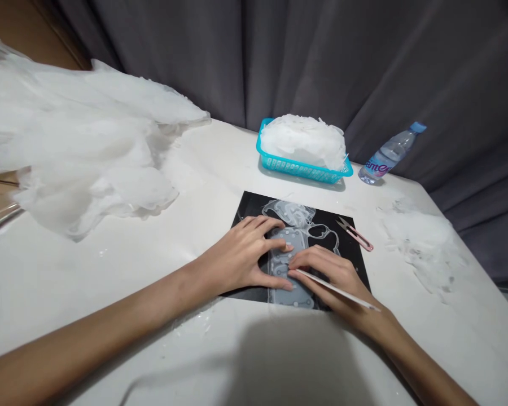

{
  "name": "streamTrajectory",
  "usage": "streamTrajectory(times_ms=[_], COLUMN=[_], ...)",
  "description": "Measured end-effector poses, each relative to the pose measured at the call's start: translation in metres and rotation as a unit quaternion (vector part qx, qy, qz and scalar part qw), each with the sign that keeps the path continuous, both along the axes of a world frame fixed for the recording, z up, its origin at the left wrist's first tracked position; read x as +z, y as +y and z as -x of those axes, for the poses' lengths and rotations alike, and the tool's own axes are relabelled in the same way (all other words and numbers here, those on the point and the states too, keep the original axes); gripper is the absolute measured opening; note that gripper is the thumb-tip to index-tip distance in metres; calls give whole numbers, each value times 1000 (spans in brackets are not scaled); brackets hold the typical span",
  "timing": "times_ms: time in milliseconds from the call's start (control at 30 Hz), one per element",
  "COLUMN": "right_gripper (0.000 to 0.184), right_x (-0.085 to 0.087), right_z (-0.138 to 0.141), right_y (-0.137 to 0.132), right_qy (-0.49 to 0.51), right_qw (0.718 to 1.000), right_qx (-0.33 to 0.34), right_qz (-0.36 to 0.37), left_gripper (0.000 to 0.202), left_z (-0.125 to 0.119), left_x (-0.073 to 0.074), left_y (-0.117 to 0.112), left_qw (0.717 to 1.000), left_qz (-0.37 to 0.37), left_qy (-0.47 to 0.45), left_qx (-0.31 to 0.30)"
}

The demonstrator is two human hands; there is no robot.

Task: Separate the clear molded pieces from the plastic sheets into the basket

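White table (220,155) underneath, black mat (248,293) flat on it. Your left forearm comes in from the lower left, the right one from the lower right. Left hand (248,248): palm down, fingers arched, thumb and index spread wide, tips on the translucent grey sheet (301,295), which lies on the mat between your hands. Right hand (332,272): low over the sheet's right side, fingers bunched, pinching a slim white stick (342,292) (back end angles toward your wrist). Can't tell if its front tip touches the sheet. Pink-handled snips (357,235) straddle the mat's right edge, beyond your right knuckles.
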State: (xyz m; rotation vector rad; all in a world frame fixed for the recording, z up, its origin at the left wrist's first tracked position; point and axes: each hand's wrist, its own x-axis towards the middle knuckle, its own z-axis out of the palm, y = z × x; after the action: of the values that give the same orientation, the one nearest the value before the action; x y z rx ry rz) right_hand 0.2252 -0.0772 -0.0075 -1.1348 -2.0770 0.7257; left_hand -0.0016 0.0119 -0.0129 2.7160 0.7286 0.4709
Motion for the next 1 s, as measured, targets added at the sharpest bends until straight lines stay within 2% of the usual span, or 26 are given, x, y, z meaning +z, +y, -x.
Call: streamTrajectory(times_ms=[167,300,467,567,700,800,1000], right_gripper=[8,9,13,13,11,12,12], right_x=[6,6,11,17,17,10,-4], right_z=[-8,-8,-15,-22,-25,-23,-20], right_y=[2,6,10,9,8,10,14], right_qy=[-1,-5,-41,-58,-28,-18,-22], right_qw=[998,998,997,996,996,997,996], right_qx=[13,28,58,54,43,56,78], right_qz=[53,50,11,34,66,51,-37], left_gripper=[71,70,70,69,69,71,72], left_z=[0,1,1,0,0,1,3], left_x=[0,1,3,4,5,5,2], left_y=[0,0,0,-1,0,2,5], left_qw=[1000,1000,1000,999,999,999,999], left_qz=[2,0,8,11,24,32,39], left_qy=[-2,6,21,31,32,25,22], left_qx=[-2,-2,2,6,7,2,-5])
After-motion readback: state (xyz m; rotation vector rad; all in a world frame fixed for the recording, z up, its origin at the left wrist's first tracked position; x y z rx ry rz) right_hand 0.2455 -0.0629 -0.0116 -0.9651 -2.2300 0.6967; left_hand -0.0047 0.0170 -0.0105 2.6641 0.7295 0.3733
